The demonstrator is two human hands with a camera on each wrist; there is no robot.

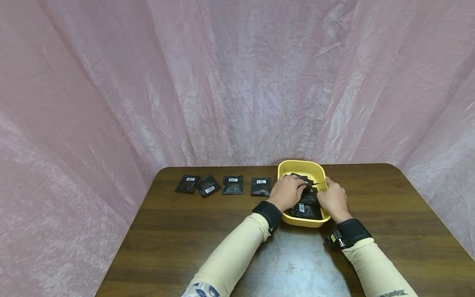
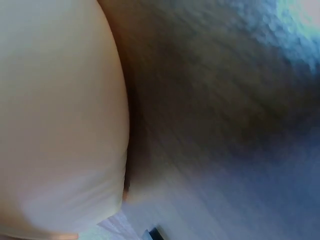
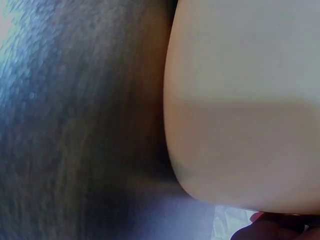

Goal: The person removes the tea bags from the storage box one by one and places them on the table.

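Observation:
A yellow plastic tub (image 1: 303,222) stands on the table with several flat black sachets (image 1: 309,211) inside, some bearing white barcode labels. My left hand (image 1: 287,193) reaches over its left rim, and its curled fingers and thumb pinch a black sachet, partly hidden by the hand. At the opposite side, my right hand (image 1: 332,200) grips the tub's right rim. Both wrist views show mostly a close forearm or wrist over blurred tabletop; the fingers' work is out of sight there.
To the tub's left, a row of black sachets lies on the wooden table (image 1: 178,231): one sachet (image 1: 261,187) nearest the tub, another (image 1: 232,185) beyond it, then two close together (image 1: 209,186) farther left. A pink curtain (image 1: 237,82) hangs behind the table.

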